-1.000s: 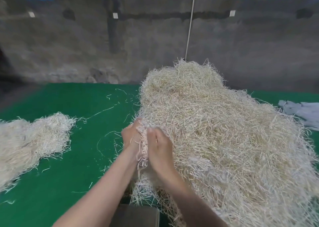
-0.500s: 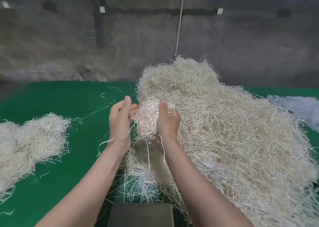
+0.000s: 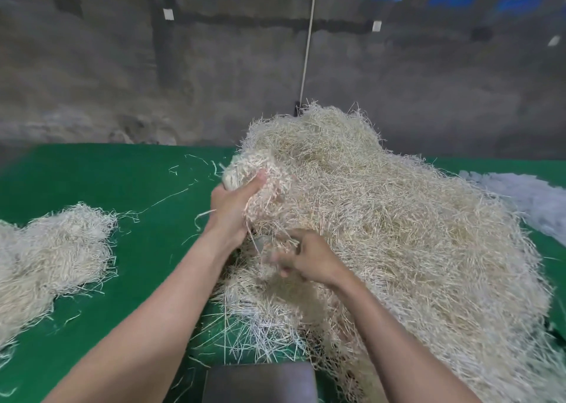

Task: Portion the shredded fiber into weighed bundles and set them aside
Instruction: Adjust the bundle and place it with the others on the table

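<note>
Gripping a clump [image 3: 254, 172] in our left hand [image 3: 232, 209] against the big pile [image 3: 398, 234] on the green table [image 3: 122, 188], we cannot tell whether our blurred right hand [image 3: 309, 258], low at the pile's edge, grasps anything.

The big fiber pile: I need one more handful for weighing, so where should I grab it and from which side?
Take the pile at its near left fringe, from the front, probably: strands there lie thin and loose on the table, near the dark plate; the middle is heaped and tangled. The left hand holds a clump.
</note>
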A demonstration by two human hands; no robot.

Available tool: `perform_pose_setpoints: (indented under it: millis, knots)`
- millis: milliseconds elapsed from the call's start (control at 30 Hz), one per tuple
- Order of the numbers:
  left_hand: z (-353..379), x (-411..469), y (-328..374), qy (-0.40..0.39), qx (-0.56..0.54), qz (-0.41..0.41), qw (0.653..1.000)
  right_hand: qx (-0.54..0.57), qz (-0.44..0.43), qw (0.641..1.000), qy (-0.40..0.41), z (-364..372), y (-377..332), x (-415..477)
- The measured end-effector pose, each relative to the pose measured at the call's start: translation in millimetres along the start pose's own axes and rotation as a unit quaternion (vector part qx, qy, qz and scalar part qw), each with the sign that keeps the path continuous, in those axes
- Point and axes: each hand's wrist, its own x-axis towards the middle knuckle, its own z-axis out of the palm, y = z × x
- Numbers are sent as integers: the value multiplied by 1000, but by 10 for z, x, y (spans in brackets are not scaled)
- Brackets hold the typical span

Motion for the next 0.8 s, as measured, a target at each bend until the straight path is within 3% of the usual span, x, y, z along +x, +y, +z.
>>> perform_pose_setpoints:
  millis: [67, 100, 200, 267, 300, 333, 367, 400, 467, 500, 533, 567, 633, 733, 800]
  knots:
    - [-37, 27, 35, -105, 139, 32, 984, 17, 10, 995, 96, -155, 96, 53]
    - [-48, 42, 22, -175, 250, 43, 951, 38, 9, 989, 142, -230, 127, 81]
    - [7, 39, -120, -344, 509, 10, 789, 51, -36, 977, 204, -365, 119, 153]
    - [66, 63, -272, -339, 614, 8, 713, 59, -59, 968, 235, -391, 139, 184]
    - [67, 104, -322, -286, 674, 36, 681, 57, -68, 964, 253, -399, 176, 183]
    - [38, 148, -354, -208, 706, 76, 673, 41, -76, 960, 266, -404, 226, 176]
    - [-5, 196, -379, -117, 694, 116, 701, 6, -85, 959, 271, -405, 282, 166]
    - [-39, 245, -395, -30, 632, 141, 761, -37, -89, 959, 268, -406, 345, 151]
    - [-79, 300, -315, 112, 358, 111, 920, -87, -83, 958, 262, -402, 504, 112]
    - [-77, 289, -236, 146, 167, 55, 974, -100, -67, 960, 253, -398, 599, 86]
    - [-88, 281, -188, 149, 16, -5, 989, -120, -47, 963, 239, -398, 684, 54]
    - [-102, 287, -162, 137, -51, -45, 988, -150, -28, 963, 222, -395, 751, 30]
    - [-96, 249, -154, 100, -26, -76, 992, -176, -29, 960, 214, -387, 780, 3]
    - [-3, 115, -193, 27, 59, -71, 995, -80, -160, 939, 292, -388, 409, 27]
    - [2, 98, -245, -39, 142, -72, 986, -34, -229, 931, 283, -458, 25, 65]
